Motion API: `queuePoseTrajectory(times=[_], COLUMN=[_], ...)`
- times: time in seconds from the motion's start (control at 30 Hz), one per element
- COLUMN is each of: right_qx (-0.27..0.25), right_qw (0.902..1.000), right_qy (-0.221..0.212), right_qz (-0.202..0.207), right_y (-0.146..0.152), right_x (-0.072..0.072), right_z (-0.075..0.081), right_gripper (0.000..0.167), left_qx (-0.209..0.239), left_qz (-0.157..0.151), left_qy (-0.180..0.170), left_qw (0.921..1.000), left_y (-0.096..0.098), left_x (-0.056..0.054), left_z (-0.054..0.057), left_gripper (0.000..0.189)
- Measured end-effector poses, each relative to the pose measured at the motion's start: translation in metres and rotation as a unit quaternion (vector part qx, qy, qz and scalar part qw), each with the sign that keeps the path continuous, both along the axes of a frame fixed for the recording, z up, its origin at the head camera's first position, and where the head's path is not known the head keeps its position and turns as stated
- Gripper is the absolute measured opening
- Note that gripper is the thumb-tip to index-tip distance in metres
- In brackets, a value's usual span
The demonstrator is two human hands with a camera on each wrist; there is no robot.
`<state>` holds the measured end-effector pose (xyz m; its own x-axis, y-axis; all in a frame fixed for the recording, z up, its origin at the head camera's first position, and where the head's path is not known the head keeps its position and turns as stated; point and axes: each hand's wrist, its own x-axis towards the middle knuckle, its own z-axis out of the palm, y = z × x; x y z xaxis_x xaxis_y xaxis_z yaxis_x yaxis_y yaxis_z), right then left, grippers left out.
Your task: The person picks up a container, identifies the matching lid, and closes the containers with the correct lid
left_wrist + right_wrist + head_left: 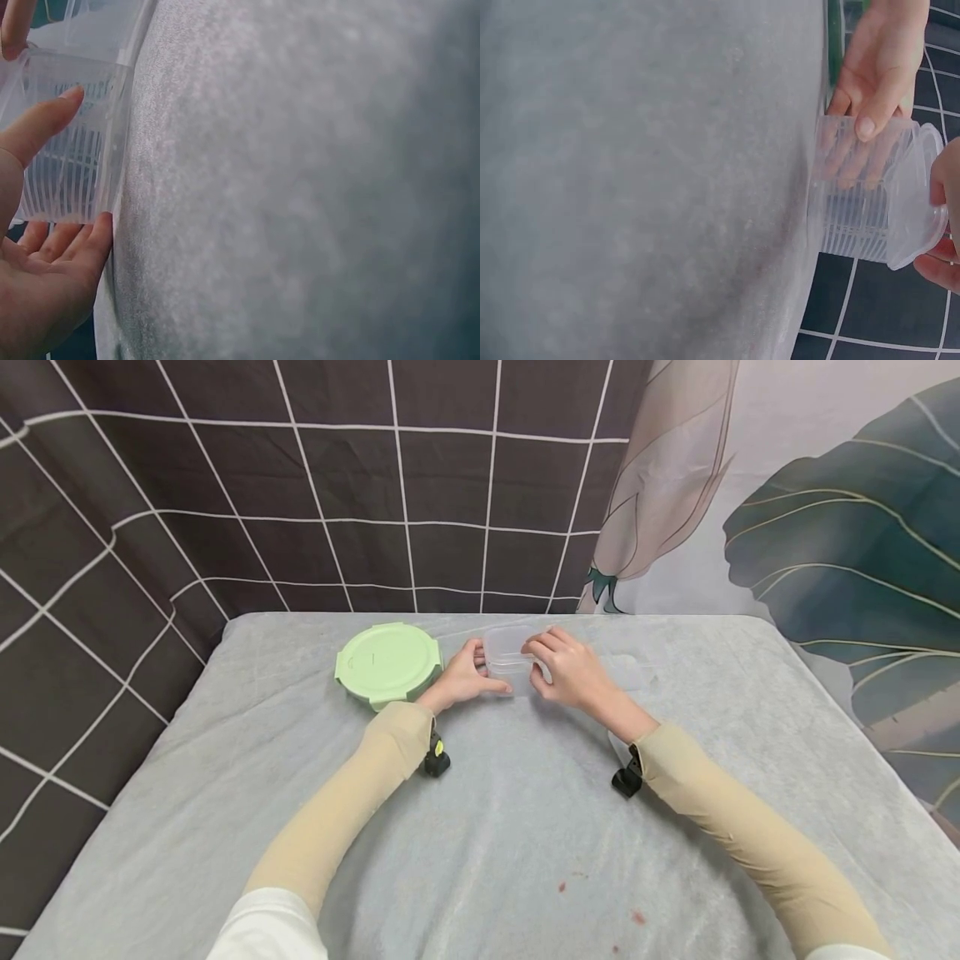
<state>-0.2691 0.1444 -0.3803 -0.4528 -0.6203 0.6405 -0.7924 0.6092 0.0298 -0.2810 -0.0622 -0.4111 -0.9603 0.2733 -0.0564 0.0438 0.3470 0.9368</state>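
A clear plastic container with slatted ribs stands at the far middle of the table. My left hand holds its left end, the thumb along the near wall and the other fingers at the end wall. A translucent lid sits over the container's top, slanting in the right wrist view. My right hand grips this lid by its right edge with bent fingers. Whether the lid is seated all round I cannot tell. Beside my left wrist is a round box with a light green lid.
Another clear plastic piece lies right of my right hand, partly hidden behind it. A grey cloth covers the table, with small reddish marks near the front. Dark checked curtain hangs just past the table's back edge.
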Motion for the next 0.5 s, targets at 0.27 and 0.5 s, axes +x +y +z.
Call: queuePoseTrajectory(times=[0.27, 0.5], right_qx=[-0.017, 0.022], right_qw=[0.9994, 0.9874], right_qy=[-0.027, -0.156], right_qz=[-0.015, -0.012], right_y=[-0.004, -0.014], right_x=[-0.002, -0.019], right_z=[0.003, 0.017], right_gripper=[0.026, 0.049], left_qx=[0.006, 0.011], left_qz=[-0.002, -0.007], left_qy=[0.004, 0.007], left_qw=[1.0, 0.9999], left_y=[0.0, 0.0], left_x=[-0.001, -0.001], left_z=[-0.002, -0.001], left_gripper=[0.087, 0.085])
